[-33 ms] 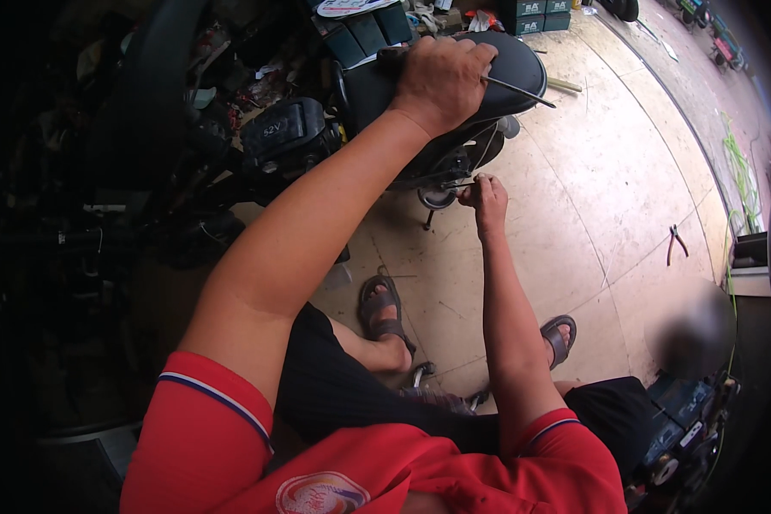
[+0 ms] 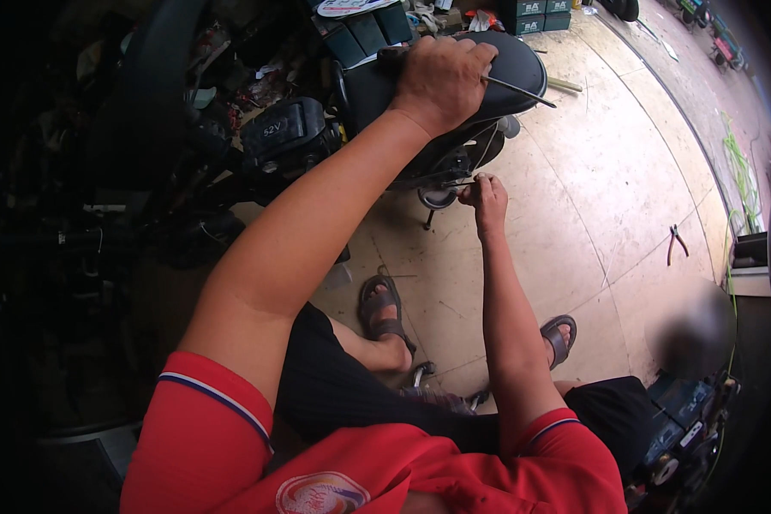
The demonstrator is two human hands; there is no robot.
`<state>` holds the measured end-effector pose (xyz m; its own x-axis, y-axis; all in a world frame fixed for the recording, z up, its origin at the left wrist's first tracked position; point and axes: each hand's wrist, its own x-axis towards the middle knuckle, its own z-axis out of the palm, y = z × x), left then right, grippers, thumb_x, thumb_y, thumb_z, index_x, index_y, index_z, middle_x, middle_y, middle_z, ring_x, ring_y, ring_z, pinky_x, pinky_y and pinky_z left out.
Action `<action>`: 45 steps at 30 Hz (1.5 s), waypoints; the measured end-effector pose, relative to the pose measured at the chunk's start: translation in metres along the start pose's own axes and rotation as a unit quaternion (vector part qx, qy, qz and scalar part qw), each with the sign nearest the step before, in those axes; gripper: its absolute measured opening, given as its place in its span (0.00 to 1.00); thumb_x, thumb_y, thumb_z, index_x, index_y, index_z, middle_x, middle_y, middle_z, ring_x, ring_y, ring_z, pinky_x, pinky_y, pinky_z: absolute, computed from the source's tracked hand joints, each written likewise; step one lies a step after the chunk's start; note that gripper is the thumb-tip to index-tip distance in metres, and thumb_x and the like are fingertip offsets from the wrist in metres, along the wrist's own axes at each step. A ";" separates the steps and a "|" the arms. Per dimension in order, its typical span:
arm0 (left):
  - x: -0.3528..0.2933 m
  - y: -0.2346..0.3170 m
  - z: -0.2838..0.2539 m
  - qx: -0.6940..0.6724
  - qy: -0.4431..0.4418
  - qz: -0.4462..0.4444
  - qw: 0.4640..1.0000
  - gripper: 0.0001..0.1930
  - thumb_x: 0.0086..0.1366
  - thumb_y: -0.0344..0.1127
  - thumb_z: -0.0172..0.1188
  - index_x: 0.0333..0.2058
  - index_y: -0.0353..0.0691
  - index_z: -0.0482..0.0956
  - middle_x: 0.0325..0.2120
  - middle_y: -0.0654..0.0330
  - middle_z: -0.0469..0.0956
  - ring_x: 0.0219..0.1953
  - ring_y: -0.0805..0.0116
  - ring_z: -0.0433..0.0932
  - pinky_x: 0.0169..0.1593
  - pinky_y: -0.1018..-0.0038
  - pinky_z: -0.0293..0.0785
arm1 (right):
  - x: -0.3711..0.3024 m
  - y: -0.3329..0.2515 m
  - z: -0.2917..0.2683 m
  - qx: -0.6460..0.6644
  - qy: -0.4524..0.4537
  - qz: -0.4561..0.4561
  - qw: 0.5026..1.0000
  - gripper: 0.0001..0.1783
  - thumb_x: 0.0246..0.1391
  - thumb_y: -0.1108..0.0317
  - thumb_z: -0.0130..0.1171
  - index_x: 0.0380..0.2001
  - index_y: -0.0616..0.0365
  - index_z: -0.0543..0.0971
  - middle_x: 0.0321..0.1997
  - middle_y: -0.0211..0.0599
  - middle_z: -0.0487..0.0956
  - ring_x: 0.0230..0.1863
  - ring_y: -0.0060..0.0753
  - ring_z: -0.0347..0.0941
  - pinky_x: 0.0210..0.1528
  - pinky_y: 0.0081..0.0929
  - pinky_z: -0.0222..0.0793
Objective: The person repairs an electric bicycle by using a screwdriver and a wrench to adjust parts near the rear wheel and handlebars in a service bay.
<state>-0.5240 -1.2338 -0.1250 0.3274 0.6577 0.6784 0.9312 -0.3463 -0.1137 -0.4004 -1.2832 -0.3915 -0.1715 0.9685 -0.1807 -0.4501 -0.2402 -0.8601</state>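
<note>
The person's red shirt (image 2: 377,471) fills the lower edge of the frame. Beyond it, sandals (image 2: 381,310) rest on the pale floor (image 2: 608,180). Near upper centre, the right hand (image 2: 487,206) has its fingers pinched on a thin dark piece (image 2: 463,184) beside the bike's underside; its far end is too small to make out. Farther up, the left hand (image 2: 444,84) lies over the black seat (image 2: 518,64), fingers curled round a metal rod (image 2: 520,92) pointing right. Pliers (image 2: 674,236) lie at the right; green boxes (image 2: 542,15) stand at the top.
</note>
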 end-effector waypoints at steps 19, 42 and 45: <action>0.004 0.005 -0.018 -0.007 0.002 0.000 1.000 0.10 0.62 0.34 0.58 0.42 0.47 0.82 0.30 0.60 0.82 0.35 0.57 0.80 0.40 0.62 0.70 | -0.080 0.017 0.091 -0.595 -0.172 -0.290 0.729 0.11 0.63 0.63 0.53 0.36 0.60 0.77 0.29 0.52 0.82 0.31 0.53 0.80 0.36 0.42 0.76; -0.049 0.103 -0.052 -0.239 0.111 -0.020 0.965 0.07 0.64 0.33 0.60 0.41 0.41 0.79 0.30 0.54 0.81 0.34 0.53 0.80 0.42 0.61 0.74 | -0.109 0.016 -0.102 -0.677 0.068 0.044 0.732 0.24 0.60 0.55 0.59 0.50 0.63 0.77 0.41 0.51 0.83 0.42 0.50 0.81 0.46 0.45 0.77; -0.094 0.156 -0.042 -0.368 0.087 -0.205 0.903 0.07 0.68 0.35 0.58 0.41 0.40 0.79 0.25 0.53 0.80 0.30 0.49 0.79 0.35 0.61 0.75 | -0.108 -0.036 -0.092 -0.163 0.041 0.235 0.957 0.27 0.64 0.49 0.55 0.55 0.60 0.75 0.43 0.43 0.82 0.39 0.39 0.80 0.43 0.40 0.79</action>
<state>-0.4159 -1.3779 -0.1754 -0.1102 0.7387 0.6649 0.5892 -0.4902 0.6423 -0.2852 -1.3734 -0.3851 -0.2129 0.7633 -0.6100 -0.0401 -0.6306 -0.7751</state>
